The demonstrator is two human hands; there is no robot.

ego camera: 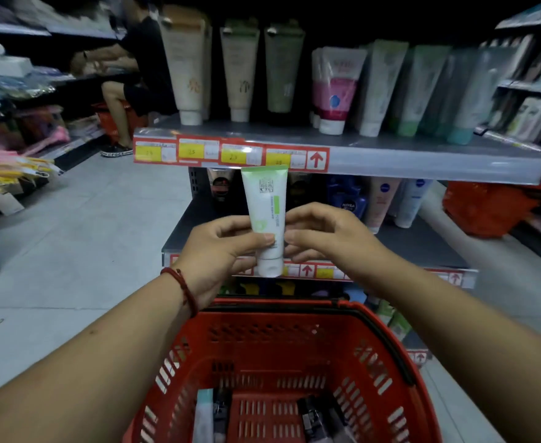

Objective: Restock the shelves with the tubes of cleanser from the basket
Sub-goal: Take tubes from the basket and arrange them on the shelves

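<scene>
Fingertips (264,240) of my left hand (218,247) pinch the cleanser tube (264,199) near its cap; my right hand (323,231) pinches the opposite side. The tube stands upright, cap down, above the red basket (262,353), near the shelf (416,241).

One head view only, worn by the person, wide-angle, edges bowed. Faces forward and a bit down, square onto the end of a shelf unit: upper shelf (422,158) front edge runs across mid-frame, lower shelf (422,247) just under. Very near: forearms enter from both bottom corners, left hand (218,251) and right hand (326,231) hold a tube (266,219) at centre. Red basket (278,303) fills bottom centre, straight below. Aisle floor (87,235) off left.
</scene>
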